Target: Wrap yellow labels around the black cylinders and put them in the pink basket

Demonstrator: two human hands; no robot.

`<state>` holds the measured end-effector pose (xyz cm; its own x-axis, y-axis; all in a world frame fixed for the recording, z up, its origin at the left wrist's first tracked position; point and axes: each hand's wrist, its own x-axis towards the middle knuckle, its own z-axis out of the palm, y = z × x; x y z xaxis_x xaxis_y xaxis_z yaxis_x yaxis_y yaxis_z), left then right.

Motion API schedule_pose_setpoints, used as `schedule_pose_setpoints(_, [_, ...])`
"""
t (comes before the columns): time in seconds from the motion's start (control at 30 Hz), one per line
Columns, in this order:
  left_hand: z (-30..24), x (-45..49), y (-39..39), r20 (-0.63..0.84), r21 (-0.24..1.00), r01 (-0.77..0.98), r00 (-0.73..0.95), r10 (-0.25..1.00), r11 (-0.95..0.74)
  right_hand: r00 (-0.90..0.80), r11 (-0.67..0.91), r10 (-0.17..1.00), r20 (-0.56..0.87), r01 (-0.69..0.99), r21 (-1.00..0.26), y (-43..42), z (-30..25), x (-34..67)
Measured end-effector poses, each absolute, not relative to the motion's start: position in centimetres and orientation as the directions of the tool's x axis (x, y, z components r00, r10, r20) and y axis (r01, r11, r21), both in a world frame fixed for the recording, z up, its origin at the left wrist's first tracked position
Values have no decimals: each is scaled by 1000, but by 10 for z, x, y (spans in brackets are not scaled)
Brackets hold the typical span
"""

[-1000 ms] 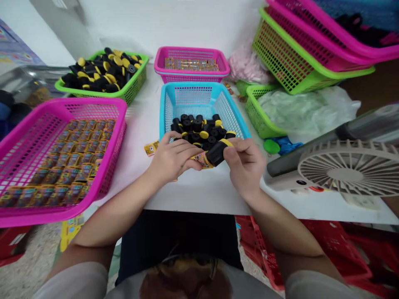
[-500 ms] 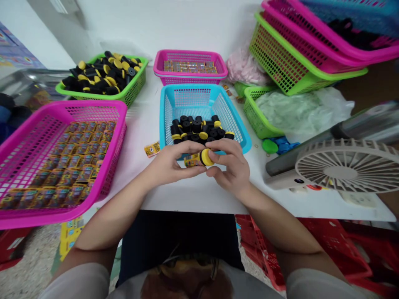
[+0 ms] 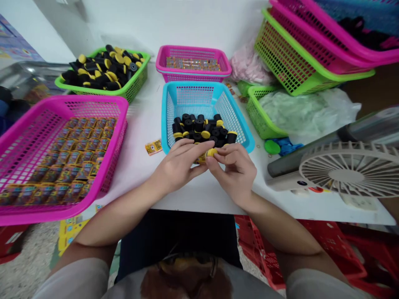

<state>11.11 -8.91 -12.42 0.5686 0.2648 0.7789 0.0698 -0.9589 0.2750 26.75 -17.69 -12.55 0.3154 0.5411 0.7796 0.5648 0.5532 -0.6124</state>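
Observation:
Between my hands, at the near edge of the blue basket [image 3: 247,139], is a small canister with a yellow cap [image 3: 211,152]. My left hand [image 3: 182,164] wraps around its body and covers most of the printed label. The thumb and fingertips of my right hand [image 3: 235,170] pinch it at the cap. Inside the blue basket lie several black canisters [image 3: 198,124] with yellow caps. A flat printed label [image 3: 153,147] rests on the white table, left of that basket.
To the left, a pink basket [image 3: 121,120] holds rows of labelled canisters. Behind it, black and yellow canisters [image 3: 104,68] fill a green basket. Another pink basket [image 3: 193,74] stands at the back. A fan [image 3: 346,175], plastic bags [image 3: 311,108] and stacked baskets occupy the right.
The canister has turned in my hands, and my left fingers now hide most of its label. My right hand has shifted slightly right, its fingers curled closer around the cap.

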Motion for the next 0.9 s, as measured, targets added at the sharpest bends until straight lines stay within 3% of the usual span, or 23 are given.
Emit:
schedule_pose_setpoints(0.17, [-127,112,-88,830,136,144,523,192,-980,432,463,677,596,380,-801,-175,-124,263])
schedule_pose_setpoints(0.33, [-123,108,-82,840,147,182,495,219,-972,285,372,876,390,116,-921,-169,-114,280])
schedule_pose_setpoints(0.63, [-125,109,-79,800,181,172,547,247,-968,251,325,916,312,-10,-946,-165,-112,291])
schedule_pose_setpoints(0.77, [-125,109,-78,780,215,155,566,265,-964,225,362,903,365,58,-930,-163,-119,291])
schedule_pose_setpoints(0.83, [-124,109,-80,778,274,144,548,307,-951,249,433,845,473,199,-879,-165,-120,291])
schedule_pose_setpoints(0.9, [-123,110,-82,758,388,144,513,403,-911,215,523,734,644,425,-739,-168,-119,291])
